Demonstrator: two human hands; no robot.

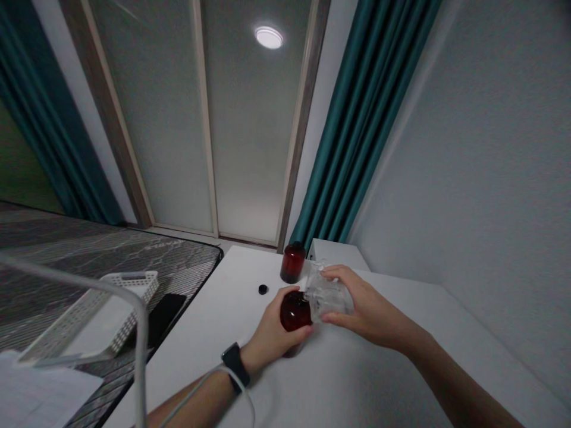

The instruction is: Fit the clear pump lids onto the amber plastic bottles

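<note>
My left hand (271,333) is wrapped round a glossy dark red-brown bottle (294,311) on the white table (209,321). A clear container (329,295), perhaps plastic, lies on its side in my right hand (370,312), gripped between thumb and fingers. Its left end meets or overlaps the bottle's upper right side; whether they touch I cannot tell. What is inside the container cannot be made out. Just behind stands a second red-brown bottle (292,263) with a dark top. A small round black cap (263,289) rests on the table left of the bottles.
A white cabinet or box (339,254) stands beyond the table's far edge. To the left, a dark patterned surface (178,255) carries a white perforated basket (75,321), a black flat item (166,315) and papers (44,392). A pale cable (141,356) arches across the lower left.
</note>
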